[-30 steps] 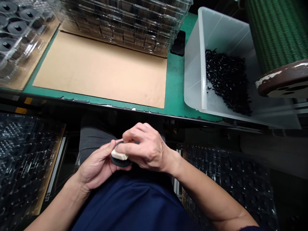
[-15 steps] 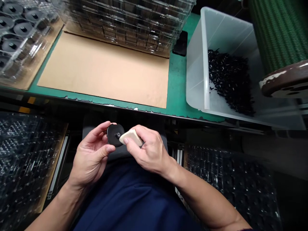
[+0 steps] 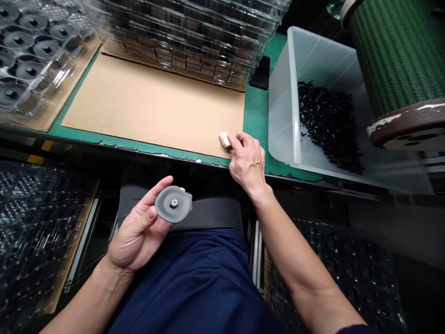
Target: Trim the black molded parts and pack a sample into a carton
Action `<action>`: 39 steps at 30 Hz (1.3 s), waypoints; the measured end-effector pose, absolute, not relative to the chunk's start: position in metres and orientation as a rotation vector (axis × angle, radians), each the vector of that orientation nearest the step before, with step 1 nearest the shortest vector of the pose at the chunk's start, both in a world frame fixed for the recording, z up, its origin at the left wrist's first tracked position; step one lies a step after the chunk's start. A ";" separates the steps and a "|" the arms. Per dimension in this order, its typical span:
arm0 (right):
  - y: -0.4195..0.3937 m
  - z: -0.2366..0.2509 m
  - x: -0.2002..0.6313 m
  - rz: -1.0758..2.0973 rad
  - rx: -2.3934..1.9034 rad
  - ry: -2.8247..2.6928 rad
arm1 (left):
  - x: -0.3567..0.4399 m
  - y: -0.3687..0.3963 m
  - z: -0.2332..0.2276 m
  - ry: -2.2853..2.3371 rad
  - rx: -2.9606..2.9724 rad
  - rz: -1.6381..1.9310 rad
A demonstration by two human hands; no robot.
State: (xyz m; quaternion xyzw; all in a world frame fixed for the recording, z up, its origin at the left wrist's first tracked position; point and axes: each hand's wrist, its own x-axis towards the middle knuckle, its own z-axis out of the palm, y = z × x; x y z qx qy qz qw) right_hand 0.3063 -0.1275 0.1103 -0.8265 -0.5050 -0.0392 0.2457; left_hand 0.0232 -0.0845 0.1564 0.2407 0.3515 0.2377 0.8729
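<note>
In my left hand [image 3: 142,227] rests a round dark grey disc [image 3: 167,213] with a small raised hub at its centre, gripped at the rim between thumb and fingers. It is held over my lap, its face turned up toward me. My right hand [image 3: 248,162] is at the front right corner of a flat cardboard sheet [image 3: 149,106], pinching a small cream-coloured pad [image 3: 225,140]. The pad is low at the sheet, and part of it is hidden by my fingers.
Stacked clear plastic trays [image 3: 187,41] stand behind the cardboard. A tray of similar discs [image 3: 45,48] lies at far left. On the right, a translucent bin [image 3: 294,102] holds small black pieces [image 3: 330,125], beside a green spool [image 3: 392,51]. A dark flat object [image 3: 260,73] lies behind the bin.
My right hand has moved away from the disc, up and right to the cardboard, carrying the cream pad. My left hand has tilted the disc so its face shows more fully.
</note>
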 end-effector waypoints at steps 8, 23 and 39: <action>-0.173 0.136 0.211 1.281 -1.428 -0.916 | 0.033 -0.088 0.158 0.821 0.757 0.543; -0.187 0.132 0.183 1.139 -1.485 -0.677 | 0.054 -0.098 0.148 0.890 0.819 0.442; -0.206 0.126 0.201 0.183 -1.434 -1.444 | 0.035 -0.079 0.145 1.043 1.098 0.637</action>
